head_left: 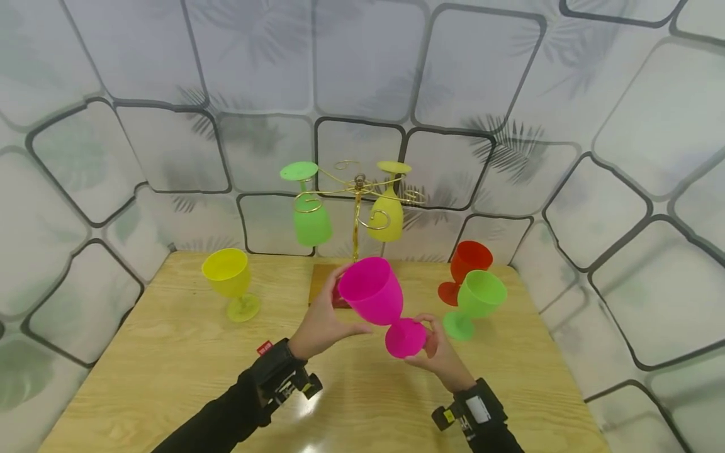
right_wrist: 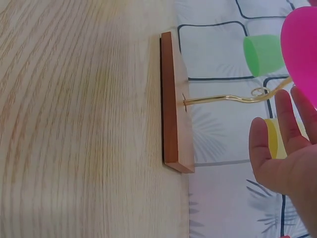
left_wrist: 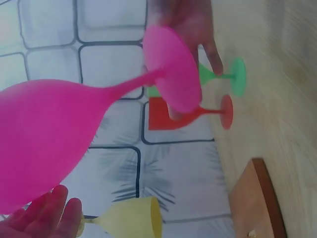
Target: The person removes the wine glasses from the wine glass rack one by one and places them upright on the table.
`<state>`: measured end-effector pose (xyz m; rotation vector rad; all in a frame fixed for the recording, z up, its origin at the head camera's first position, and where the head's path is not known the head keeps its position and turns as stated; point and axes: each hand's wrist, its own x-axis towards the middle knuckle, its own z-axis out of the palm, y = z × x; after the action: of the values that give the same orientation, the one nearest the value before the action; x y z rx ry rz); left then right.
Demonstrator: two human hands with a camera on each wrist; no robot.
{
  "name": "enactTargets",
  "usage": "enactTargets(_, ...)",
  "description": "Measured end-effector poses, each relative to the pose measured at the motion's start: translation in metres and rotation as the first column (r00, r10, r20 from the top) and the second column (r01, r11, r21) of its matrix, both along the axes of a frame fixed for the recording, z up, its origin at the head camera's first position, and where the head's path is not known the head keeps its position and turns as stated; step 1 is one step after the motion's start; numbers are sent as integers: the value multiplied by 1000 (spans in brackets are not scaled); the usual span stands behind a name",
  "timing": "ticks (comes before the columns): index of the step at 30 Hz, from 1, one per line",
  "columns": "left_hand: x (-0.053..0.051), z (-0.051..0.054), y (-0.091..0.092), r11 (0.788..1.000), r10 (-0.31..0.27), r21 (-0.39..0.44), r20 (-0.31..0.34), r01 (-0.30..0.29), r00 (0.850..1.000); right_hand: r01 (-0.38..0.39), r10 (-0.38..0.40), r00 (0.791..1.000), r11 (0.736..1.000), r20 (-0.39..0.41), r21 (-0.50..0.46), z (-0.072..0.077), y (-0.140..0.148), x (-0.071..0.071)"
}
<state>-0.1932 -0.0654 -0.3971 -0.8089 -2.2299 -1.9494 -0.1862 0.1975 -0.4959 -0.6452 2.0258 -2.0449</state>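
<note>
A magenta goblet (head_left: 370,292) is held tilted in the air above the table, its bowl towards the upper left. The left hand (head_left: 325,321) lies along the left side of the bowl, its fingers fairly straight and its thumb spread below. In the left wrist view, the fingertips (left_wrist: 59,210) are at the bowl's edge. My right hand (head_left: 442,355) pinches the goblet's foot (head_left: 405,338) at its right edge. In the right wrist view, several of its fingers (right_wrist: 285,124) are loosely extended. Behind stands a gold metal rack (head_left: 356,226) on a wooden base (right_wrist: 171,99).
A green goblet (head_left: 313,220) and a yellow goblet (head_left: 387,214) hang upside down on the rack. Another yellow goblet (head_left: 226,274) stands at the table's left. A red goblet (head_left: 471,259) and a light green goblet (head_left: 481,296) stand at the right. Patterned cloth (head_left: 368,63) surrounds the table.
</note>
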Motion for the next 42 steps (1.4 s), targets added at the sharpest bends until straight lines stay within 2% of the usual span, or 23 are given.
enactTargets(5, 0, -2, 2, 997, 29, 76, 20, -31, 999, -37, 36, 999, 999, 14, 37, 1, -9, -3)
enactTargets(8, 0, -2, 0, 996, 46, 80, 17, -47, 999, -80, 79, 997, 996, 19, 45, 0, -12, -6)
enactTargets(11, 3, -2, -7, 995, 89, 42, 11, -90, 996, -106, 107, 994, 992, -8, 66, -2, -13, -8)
enactTargets(15, 5, -9, -27, 978, 201, -52, -30, -203, 979, -101, 104, 994, 990, -30, 94, -3, -12, -8)
enactTargets(17, 7, -15, -43, 956, 271, -98, -55, -275, 961, -95, 98, 995, 990, -21, 104, -3, -12, -8)
enactTargets(19, 8, -23, -60, 924, 348, -144, -76, -356, 934, -90, 91, 996, 989, -5, 114, -3, -10, -7)
enactTargets(23, 9, -39, -96, 834, 492, -232, -98, -500, 865, -57, 58, 998, 990, -6, 132, -1, -5, -6)
enactTargets(25, 10, -46, -113, 789, 545, -269, -107, -552, 831, -12, 27, 996, 982, -80, 186, 0, -3, -4)
enactTargets(27, 12, -51, -128, 754, 584, -297, -107, -586, 805, 62, -3, 980, 956, -201, 286, 2, 0, -3)
enactTargets(30, 15, -57, -149, 706, 631, -332, -106, -626, 768, 199, -30, 933, 873, -358, 446, 5, 3, 0)
enactTargets(31, 16, -59, -156, 690, 646, -343, -105, -637, 756, 228, -28, 922, 846, -386, 482, 6, 4, 1)
enactTargets(33, 19, -62, -169, 654, 675, -367, -110, -661, 729, 250, -17, 914, 810, -405, 530, 8, 6, 2)
enactTargets(35, 21, -65, -180, 618, 702, -388, -120, -684, 702, 248, -12, 917, 799, -399, 548, 9, 8, 2)
enactTargets(38, 22, -69, -194, 585, 725, -405, -127, -703, 677, 247, -7, 918, 794, -397, 556, 10, 10, 2)
enactTargets(40, 21, -71, -200, 582, 728, -413, -120, -701, 675, 248, -14, 921, 792, -389, 557, 11, 11, 2)
enactTargets(42, 18, -74, -205, 588, 724, -417, -112, -694, 681, 250, -17, 923, 787, -385, 564, 11, 11, 1)
